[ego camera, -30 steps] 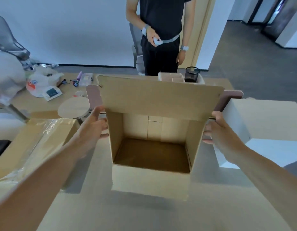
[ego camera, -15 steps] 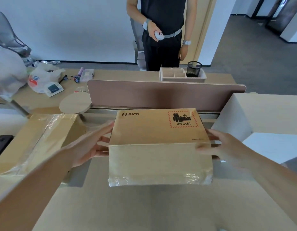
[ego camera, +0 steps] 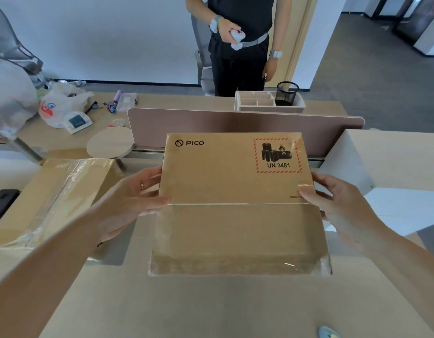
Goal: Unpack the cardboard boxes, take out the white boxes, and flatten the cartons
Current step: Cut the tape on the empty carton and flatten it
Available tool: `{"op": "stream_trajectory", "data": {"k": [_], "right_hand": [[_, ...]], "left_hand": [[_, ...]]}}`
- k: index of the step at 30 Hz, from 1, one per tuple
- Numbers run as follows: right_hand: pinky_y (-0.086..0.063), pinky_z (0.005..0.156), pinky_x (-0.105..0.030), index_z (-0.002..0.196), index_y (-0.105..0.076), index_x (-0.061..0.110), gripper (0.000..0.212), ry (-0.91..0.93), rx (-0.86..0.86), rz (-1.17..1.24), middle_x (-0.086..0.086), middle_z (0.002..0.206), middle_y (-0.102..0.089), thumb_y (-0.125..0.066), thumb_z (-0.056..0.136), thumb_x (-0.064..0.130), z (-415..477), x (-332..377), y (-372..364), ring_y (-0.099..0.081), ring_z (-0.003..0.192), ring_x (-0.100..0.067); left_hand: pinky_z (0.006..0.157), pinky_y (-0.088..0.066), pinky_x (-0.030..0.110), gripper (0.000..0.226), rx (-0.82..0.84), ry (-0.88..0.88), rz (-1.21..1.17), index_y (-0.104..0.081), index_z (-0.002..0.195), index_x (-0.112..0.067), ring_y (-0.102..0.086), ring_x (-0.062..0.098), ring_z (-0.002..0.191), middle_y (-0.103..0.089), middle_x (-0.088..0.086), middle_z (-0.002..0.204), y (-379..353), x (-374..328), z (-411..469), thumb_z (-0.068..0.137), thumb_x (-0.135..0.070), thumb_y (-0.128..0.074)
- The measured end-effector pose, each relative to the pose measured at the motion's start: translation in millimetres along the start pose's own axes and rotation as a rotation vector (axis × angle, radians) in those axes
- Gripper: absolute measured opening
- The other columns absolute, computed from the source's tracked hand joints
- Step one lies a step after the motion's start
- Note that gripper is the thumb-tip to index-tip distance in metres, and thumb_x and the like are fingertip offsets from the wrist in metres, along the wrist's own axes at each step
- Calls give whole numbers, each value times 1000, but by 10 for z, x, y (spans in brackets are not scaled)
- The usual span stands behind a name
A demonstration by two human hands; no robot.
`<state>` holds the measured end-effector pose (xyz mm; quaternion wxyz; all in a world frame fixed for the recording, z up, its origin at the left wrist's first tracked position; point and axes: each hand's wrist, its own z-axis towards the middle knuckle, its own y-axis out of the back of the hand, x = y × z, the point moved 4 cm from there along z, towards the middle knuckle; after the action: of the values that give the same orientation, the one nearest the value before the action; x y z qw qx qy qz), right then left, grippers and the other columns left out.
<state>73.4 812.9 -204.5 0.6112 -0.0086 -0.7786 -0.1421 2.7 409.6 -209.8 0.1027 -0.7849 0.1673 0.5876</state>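
Carton [ego camera: 235,203], open earlier, now taped face up; left hand [ego camera: 128,201], right hand [ego camera: 342,208] grip its sides; white box [ego camera: 393,162] cut off.

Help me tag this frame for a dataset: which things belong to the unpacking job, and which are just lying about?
Job: PICO carton, gripped by the left hand and right hand; taped carton on the left; white box on the right.
Lying about: plastic bag, desk organiser, mesh pen cup, round wooden disc, black device at the left edge.
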Motion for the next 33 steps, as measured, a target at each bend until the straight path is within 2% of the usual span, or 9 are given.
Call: {"op": "stream_trajectory", "data": {"k": [7,12,15,18,23,26,28,31,33], "right_hand": [[-48,105,-34,137,-60,27,69,66,-67,-37,22,132,-66,-82,80,-5,-167,-423,-176,-63,123,-2],[-50,99,-27,139,-58,26,71,14,-56,-147,22,135,-63,-84,79,-3,-257,-1071,-467,-62,115,11],[-49,98,-26,135,-55,34,70,-54,-62,-158,39,131,-56,-83,81,0,-328,-1452,-564,-61,109,18],[-48,99,-27,137,-52,34,70,-63,-107,-153,47,126,-54,-78,84,-3,-312,-1638,-609,-62,109,16],[-51,100,-32,132,-52,33,64,-107,-113,-162,28,134,-58,-76,86,-4,-506,-1994,-680,-66,115,-1],[-50,106,-43,131,-52,35,59,-166,-75,-97,27,134,-60,-79,87,5,-645,-2263,-743,-65,119,-4],[-46,112,-48,131,-52,36,58,-208,-62,-37,27,137,-59,-81,87,12,-693,-2373,-782,-61,126,-9],[-41,115,-46,127,-50,60,68,-319,5,-37,46,131,-52,-88,70,57,-752,-2474,-783,-50,135,-6],[-46,110,-47,121,-48,74,74,-372,87,-49,55,120,-52,-77,54,87,-793,-2519,-773,-49,129,7]], "left_hand": [[97,-57,33,89,-157,-180,10,-55,136,-44,-52,7,139,-58,-14,146,-56,417,-70,81,25,-68],[86,-58,20,72,-249,-61,136,-51,128,-46,-53,4,136,-56,-32,135,-128,1035,-68,87,10,-72],[86,-61,31,72,-289,-3,241,-48,124,-52,-53,-7,128,-52,-43,129,-189,1320,-135,87,3,-75],[92,-51,17,67,-373,-31,284,-46,132,-41,-54,-15,118,-52,-36,135,-257,1469,-149,87,-3,-79],[79,-49,2,57,-375,-2,292,-46,121,-23,-59,-26,96,-54,-22,124,-349,1851,-138,85,9,-76],[100,-55,34,60,-321,48,223,-45,120,-29,-63,2,117,-56,-11,127,-371,2128,-125,82,3,-78],[100,-55,46,59,-289,91,144,-48,121,-37,-61,21,125,-57,-7,133,-379,2272,-123,75,-12,-75],[85,-60,49,60,-246,204,41,-57,111,-55,-65,19,121,-64,-25,129,-368,2556,-152,78,-10,-80],[82,-61,48,66,-220,257,25,-60,106,-60,-70,16,114,-62,-31,130,-364,2729,-195,88,3,-75]]}}
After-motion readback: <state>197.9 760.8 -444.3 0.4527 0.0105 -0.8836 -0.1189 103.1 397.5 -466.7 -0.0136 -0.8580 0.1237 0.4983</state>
